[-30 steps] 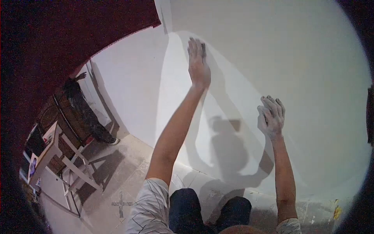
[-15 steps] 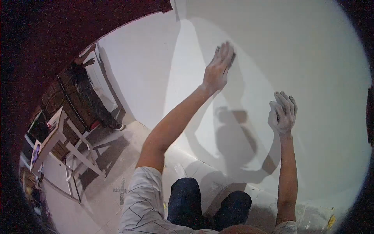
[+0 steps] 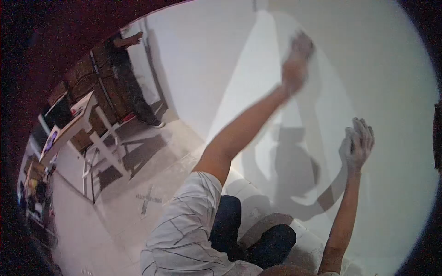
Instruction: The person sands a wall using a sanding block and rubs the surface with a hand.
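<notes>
My left hand [image 3: 298,62] is raised in front of a pale wall [image 3: 382,83], its arm stretched up and across. Motion smears its fingers, and a dark patch shows at the fingertips; whether that is a held thing I cannot make out. My right hand [image 3: 360,143], coated in whitish dust, is lower and to the right, at the same wall. Its fingers are bent and a little apart, with nothing visible in them. Shadows of my head and arms fall on the wall between the two hands.
My knees [image 3: 271,246] are bent close to the wall's foot. Behind on the left stands a white wooden table [image 3: 85,117] with things on it. Another person [image 3: 131,83] stands by the far wall near a dark wooden door [image 3: 87,69]. A taped cross [image 3: 147,199] marks the tiled floor [image 3: 119,225].
My left hand has swept up and to the right in view and is now blurred. My right hand sits slightly lower and further right. The camera view has shifted too.
</notes>
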The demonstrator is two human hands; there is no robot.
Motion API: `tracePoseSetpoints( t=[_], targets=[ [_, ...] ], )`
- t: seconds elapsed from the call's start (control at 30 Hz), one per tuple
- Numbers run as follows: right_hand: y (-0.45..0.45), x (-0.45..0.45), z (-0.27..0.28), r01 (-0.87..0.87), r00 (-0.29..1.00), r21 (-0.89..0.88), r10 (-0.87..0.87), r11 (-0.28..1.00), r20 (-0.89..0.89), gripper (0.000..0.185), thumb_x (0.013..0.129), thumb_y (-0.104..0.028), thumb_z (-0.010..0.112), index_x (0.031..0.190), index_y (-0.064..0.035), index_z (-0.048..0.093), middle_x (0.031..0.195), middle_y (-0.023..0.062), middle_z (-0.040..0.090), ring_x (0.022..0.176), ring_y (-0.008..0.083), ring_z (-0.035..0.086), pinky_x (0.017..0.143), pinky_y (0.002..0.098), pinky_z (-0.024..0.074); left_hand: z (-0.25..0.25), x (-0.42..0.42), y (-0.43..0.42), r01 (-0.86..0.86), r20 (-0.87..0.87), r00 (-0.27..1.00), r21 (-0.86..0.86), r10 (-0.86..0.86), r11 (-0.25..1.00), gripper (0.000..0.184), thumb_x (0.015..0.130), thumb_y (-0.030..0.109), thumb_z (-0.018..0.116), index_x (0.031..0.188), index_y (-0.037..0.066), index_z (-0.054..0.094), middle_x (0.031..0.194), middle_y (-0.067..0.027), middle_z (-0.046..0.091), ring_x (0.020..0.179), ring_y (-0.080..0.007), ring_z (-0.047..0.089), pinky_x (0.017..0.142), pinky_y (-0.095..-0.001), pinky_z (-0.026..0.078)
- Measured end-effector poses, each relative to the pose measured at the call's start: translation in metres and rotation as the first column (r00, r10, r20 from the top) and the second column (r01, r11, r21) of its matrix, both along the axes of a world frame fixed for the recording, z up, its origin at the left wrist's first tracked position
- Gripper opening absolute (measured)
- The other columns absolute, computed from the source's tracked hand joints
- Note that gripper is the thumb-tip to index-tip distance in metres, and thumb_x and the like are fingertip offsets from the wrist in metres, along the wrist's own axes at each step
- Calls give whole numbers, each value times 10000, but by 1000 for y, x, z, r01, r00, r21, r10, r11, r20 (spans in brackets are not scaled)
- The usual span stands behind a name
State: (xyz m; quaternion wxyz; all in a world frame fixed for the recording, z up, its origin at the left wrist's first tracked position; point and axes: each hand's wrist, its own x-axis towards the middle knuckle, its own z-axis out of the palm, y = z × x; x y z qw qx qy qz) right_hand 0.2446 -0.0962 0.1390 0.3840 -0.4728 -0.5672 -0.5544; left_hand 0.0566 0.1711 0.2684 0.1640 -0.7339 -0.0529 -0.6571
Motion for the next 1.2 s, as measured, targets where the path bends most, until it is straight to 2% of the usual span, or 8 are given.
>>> tracePoseSetpoints(
  t=[0.27, 0.37, 0.47, 0.63, 0.83, 0.93, 1.0, 1.2],
  targets=[
    [2, 4, -4, 54, 998, -15, -53, 998, 30, 177, 958, -115, 640, 1112, -143, 723, 1439, 23, 641, 1375, 266, 567, 1206, 518, 382, -31, -57, 13, 98, -388, 919, 390, 67, 916, 572, 903, 6, 575, 1472, 64, 554, 1621, -108, 466, 1495, -269, 450, 1250, -435, 385],
    [0, -1, -2, 45, 999, 2, -45, 999, 10, 160, 952, -100, 645, 1087, -133, 724, 1433, 29, 642, 1373, 268, 568, 1201, 521, 388, 31, -45, 56, -149, 87, 983, -160, 164, 976, 703, 816, -60, 517, 1502, 93, 532, 1639, -199, 404, 1482, -365, 439, 1163, -439, 433],
    [1, -2, -2, -27, 999, 18, 28, 999, -19, 220, 903, -47, 657, 1079, -157, 731, 1394, 38, 664, 1355, 276, 586, 1186, 521, 402, 90, -52, 57, 107, 342, 937, -458, 64, 882, 273, 978, 48, 522, 1216, 3, 647, 960, -177, 754, 966, -396, 704, 885, -520, 515],
    [-4, -9, 2, 3, 999, 8, -3, 1000, -48, 214, 888, -38, 658, 1039, -172, 729, 1365, 25, 684, 1335, 264, 605, 1179, 507, 412, -21, 0, -23, 60, 93, 994, -75, -53, 995, 590, 981, -12, 477, 1567, 19, 418, 1665, -263, 317, 1545, -396, 330, 1264, -507, 298],
    [-1, -9, 2, 10, 999, 21, -9, 1000, -50, 184, 878, -34, 657, 984, -171, 720, 1364, 9, 686, 1333, 247, 608, 1176, 488, 421, -54, -46, 9, 234, -570, 821, 374, 23, 897, 588, 914, 13, 585, 1488, 137, 558, 1595, -113, 501, 1456, -276, 503, 1252, -463, 376],
    [-4, -9, 5, 2, 999, 18, -1, 1000, -41, 216, 859, -19, 667, 995, -181, 712, 1356, 4, 686, 1324, 241, 611, 1174, 488, 424, 8, -67, 29, -259, -218, 946, -71, 238, 963, 654, 851, -27, 575, 1487, 123, 557, 1607, -138, 478, 1485, -346, 447, 1194, -420, 432],
    [-5, -13, 3, 7, 998, 19, -6, 1000, -61, 251, 845, -4, 676, 1010, -191, 704, 1347, 2, 688, 1314, 236, 615, 1172, 490, 426, 52, -76, 54, 182, 227, 971, -474, -80, 862, 639, 915, 5, 547, 1547, 27, 454, 1646, -227, 380, 1526, -361, 371, 1206, -446, 393],
    [-4, -11, 3, 17, 996, 1, -17, 1000, -90, 252, 845, -7, 682, 1020, -186, 702, 1371, -5, 674, 1325, 235, 607, 1166, 491, 430, -25, 2, 4, 209, 163, 967, -71, -195, 975, 552, 974, -2, 455, 1526, -21, 467, 1624, -240, 397, 1563, -370, 279, 1303, -426, 199]
  ],
)
